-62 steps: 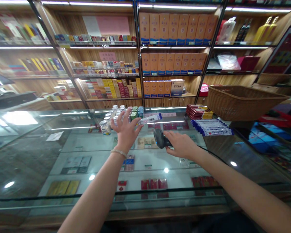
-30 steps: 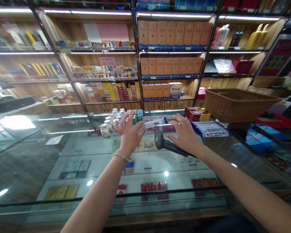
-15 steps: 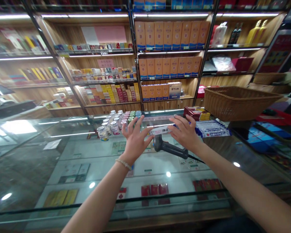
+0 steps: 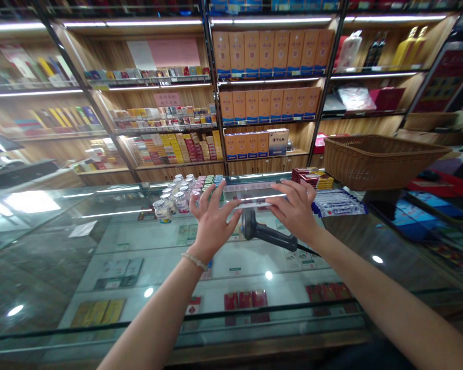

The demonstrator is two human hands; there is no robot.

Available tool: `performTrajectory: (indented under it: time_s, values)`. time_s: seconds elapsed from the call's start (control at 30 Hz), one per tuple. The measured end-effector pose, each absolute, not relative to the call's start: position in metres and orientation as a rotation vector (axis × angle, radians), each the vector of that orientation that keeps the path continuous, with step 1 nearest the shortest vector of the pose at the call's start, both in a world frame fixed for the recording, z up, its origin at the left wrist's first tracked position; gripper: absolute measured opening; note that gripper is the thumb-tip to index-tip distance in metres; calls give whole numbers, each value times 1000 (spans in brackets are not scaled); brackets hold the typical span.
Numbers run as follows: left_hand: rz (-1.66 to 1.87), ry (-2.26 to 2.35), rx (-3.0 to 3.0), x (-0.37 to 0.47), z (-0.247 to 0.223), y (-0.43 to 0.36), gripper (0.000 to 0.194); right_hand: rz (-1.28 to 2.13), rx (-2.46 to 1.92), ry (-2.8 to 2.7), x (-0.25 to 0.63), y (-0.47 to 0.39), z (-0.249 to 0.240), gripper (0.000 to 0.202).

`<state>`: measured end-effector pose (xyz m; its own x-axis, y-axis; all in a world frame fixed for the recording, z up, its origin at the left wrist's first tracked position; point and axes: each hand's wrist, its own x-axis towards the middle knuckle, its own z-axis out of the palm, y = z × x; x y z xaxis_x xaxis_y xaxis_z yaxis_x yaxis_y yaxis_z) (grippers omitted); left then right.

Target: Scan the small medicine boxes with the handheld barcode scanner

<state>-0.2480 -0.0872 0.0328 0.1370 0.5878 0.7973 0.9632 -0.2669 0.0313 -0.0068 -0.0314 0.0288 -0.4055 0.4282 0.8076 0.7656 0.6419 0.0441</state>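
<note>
Between my two hands is a slim white pack (image 4: 254, 204), seen nearly edge-on. My left hand (image 4: 213, 220) pinches its left end between thumb and forefinger, the other fingers spread upward. My right hand (image 4: 296, 209) grips the right end with its fingertips. What is printed on the pack cannot be read. Just below it, a dark handheld barcode scanner (image 4: 272, 235) lies on the glass counter (image 4: 250, 259), its cable running off to the right under my right forearm. Small lidded jars (image 4: 181, 199) stand in rows beyond my left hand.
Blue-and-white packets (image 4: 339, 203) and a stack of red and yellow packs (image 4: 312, 177) lie right of my right hand. A wicker basket (image 4: 378, 163) stands behind them. Boxed goods (image 4: 270, 54) fill the wall shelves. Flat packs (image 4: 246, 300) lie beneath the glass.
The white pack has tipped so that its printed face has turned away and a thin edge shows. Both hands keep hold of it and have barely shifted.
</note>
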Motion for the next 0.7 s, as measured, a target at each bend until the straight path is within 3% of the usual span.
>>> performTrajectory:
  time_s: [0.17,0.33,0.7]
  values:
    - [-968,-1509,-1889,-250,34,-87,21,-395,-983,-2084,-9,-32,29,22]
    - [-892,-1439,-1876,-253,33,-85,39,-295,-1004,-2095,-8,-29,27,24]
    - [-899,-1329,-1842,-255,28,-85,18,-175,-980,-2098,-6,-30,26,25]
